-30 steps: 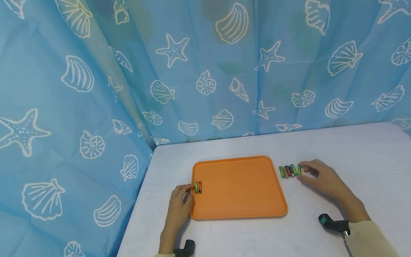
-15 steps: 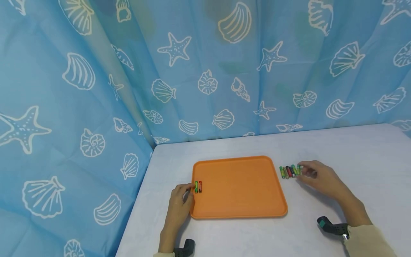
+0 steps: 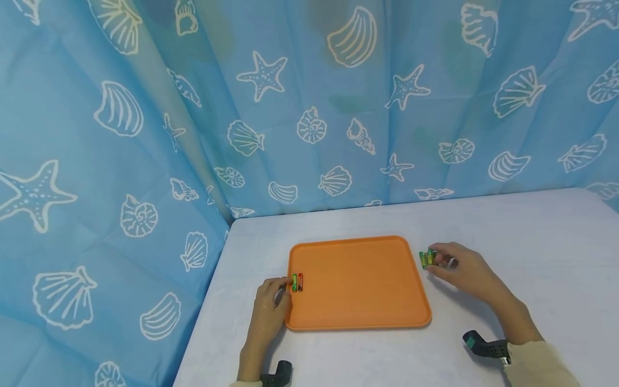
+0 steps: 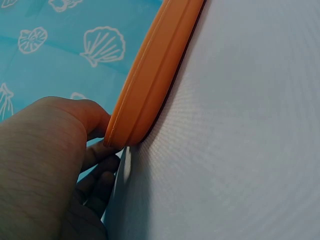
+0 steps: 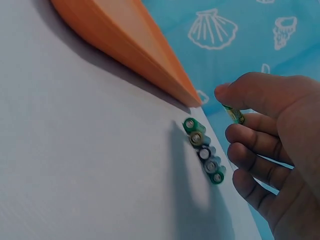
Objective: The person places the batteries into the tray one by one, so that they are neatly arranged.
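An orange tray lies on the white table, and my left hand grips its left edge; the left wrist view shows the thumb against the tray rim. Just inside that edge, a green battery and a red battery lie side by side. Beyond the tray's right side, my right hand pinches a green battery between thumb and finger, raised above the table. Beneath it several batteries lie in a row, ends facing the right wrist camera. The hand partly hides this row in the head view.
The white table extends around the tray and to the right. A blue curtain with shell and starfish prints hangs behind it and along the left. Each wrist wears a dark camera mount.
My right hand has lifted the green battery from the right end of the row and moved left with it, over the other batteries. The left hand stays at the tray edge.
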A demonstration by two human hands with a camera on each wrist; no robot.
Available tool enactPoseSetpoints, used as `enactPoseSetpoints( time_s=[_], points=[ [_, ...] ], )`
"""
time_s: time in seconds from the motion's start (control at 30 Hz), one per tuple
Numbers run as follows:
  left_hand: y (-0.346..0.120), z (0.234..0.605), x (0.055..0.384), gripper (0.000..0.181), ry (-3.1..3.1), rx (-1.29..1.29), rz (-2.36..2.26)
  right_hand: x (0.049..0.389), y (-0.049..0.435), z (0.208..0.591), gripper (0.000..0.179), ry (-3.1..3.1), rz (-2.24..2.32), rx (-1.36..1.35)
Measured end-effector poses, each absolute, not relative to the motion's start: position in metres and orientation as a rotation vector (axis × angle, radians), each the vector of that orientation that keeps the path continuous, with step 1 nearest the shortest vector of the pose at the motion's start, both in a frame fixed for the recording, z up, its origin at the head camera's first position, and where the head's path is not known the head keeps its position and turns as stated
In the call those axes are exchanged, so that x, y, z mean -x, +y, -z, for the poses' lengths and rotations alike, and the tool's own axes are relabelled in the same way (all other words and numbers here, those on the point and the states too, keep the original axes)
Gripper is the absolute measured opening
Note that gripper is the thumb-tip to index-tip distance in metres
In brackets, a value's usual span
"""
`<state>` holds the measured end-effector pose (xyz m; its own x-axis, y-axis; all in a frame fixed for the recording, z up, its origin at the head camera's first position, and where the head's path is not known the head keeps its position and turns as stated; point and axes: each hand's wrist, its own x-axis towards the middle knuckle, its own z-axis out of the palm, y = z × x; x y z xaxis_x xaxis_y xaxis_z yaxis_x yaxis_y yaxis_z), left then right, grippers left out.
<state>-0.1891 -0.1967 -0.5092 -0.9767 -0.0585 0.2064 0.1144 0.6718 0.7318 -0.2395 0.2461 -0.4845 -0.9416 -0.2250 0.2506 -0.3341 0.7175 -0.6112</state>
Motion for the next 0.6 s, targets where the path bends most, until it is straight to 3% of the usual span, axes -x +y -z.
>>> enactPoseSetpoints(
  time_s=[0.6],
  points=[
    [-0.195,0.509,0.189,0.028,-2.681,0.02,1.17,0.233,0.212,0.478,0.049,-2.84,-1.094,-0.418]
  ],
)
